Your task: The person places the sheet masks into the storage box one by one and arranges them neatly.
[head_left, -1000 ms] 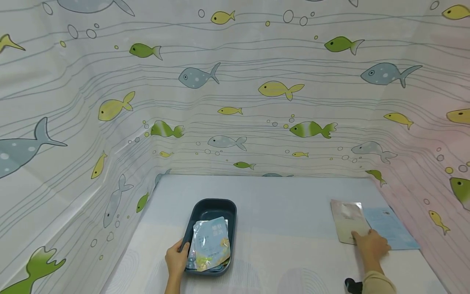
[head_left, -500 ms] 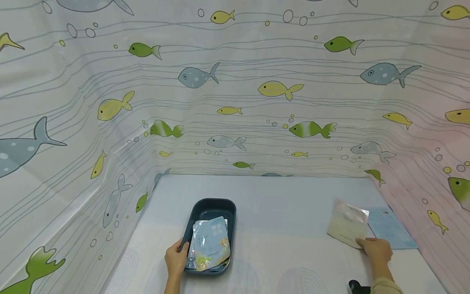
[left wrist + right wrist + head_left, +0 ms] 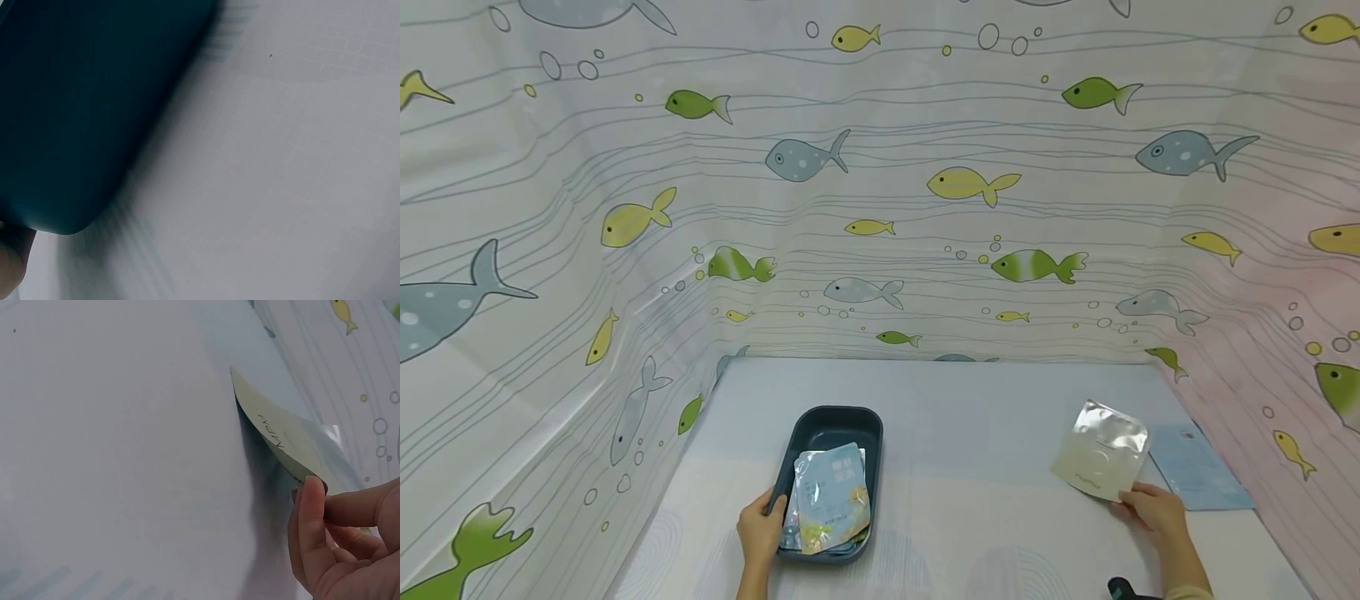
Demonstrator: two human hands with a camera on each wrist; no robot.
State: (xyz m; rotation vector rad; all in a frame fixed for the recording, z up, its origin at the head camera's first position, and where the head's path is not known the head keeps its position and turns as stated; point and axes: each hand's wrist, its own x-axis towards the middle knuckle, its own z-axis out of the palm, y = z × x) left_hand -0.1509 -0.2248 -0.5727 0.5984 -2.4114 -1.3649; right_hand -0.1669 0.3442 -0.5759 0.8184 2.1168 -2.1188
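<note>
My left hand (image 3: 762, 529) grips the left rim of a dark teal tray (image 3: 827, 433), its thumb over the edge. Several flat sachets lie piled inside, a pale blue one (image 3: 835, 496) with yellow flowers on top. At the right, my right hand (image 3: 1156, 512) pinches the near corner of a cream and silver sachet (image 3: 1103, 454) between thumb and fingers. In the right wrist view that sachet (image 3: 275, 434) is tilted, with a shadow under it. The left wrist view shows the tray's dark outer side (image 3: 94, 112) and a bit of a finger (image 3: 9, 265) below it.
A flat light-blue sachet (image 3: 1206, 471) lies on the white table (image 3: 955, 467) behind the right hand, near the right wall. Fish-printed sheeting (image 3: 880, 208) encloses the back and both sides. A black object (image 3: 1123, 588) shows beside the right wrist.
The right hand has raised the cream and silver sachet by its corner and shifted it slightly left, uncovering more of the light-blue one. Left hand and tray have stayed put.
</note>
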